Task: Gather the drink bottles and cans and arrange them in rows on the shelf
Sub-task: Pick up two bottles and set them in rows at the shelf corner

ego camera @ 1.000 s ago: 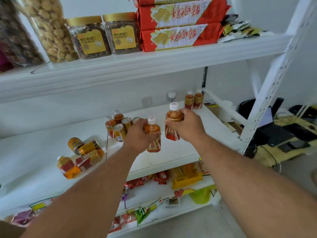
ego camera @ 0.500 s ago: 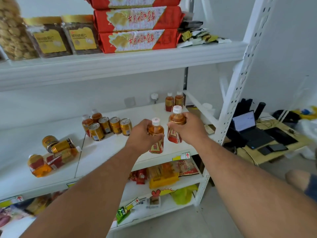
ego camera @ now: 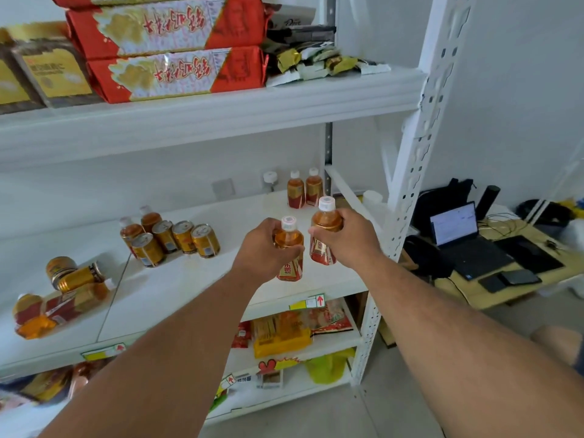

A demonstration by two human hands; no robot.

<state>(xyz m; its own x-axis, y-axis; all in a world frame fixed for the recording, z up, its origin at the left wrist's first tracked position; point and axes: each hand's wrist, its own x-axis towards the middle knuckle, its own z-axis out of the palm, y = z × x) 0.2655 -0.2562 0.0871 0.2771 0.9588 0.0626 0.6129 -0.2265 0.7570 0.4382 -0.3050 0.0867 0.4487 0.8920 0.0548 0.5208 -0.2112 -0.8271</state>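
A: Holding two amber bottles upright over the middle shelf (ego camera: 189,279): left hand (ego camera: 264,248) wraps the left bottle (ego camera: 289,248), right hand (ego camera: 350,237) grips the right bottle (ego camera: 325,235).

B: Bottles touching?

A: Close, slightly apart. Two standing bottles (ego camera: 305,188) at the shelf's back right. Cans (ego camera: 177,237) stand grouped at left; tipped cans (ego camera: 74,275) lie further left.

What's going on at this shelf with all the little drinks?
A person is tidying drinks on the middle shelf. The left hand grips one tea bottle and the right hand grips another bottle, both over the shelf's right part. Two bottles already stand at the back, a group of cans stands left of the hands, and more drinks lie tipped further left.
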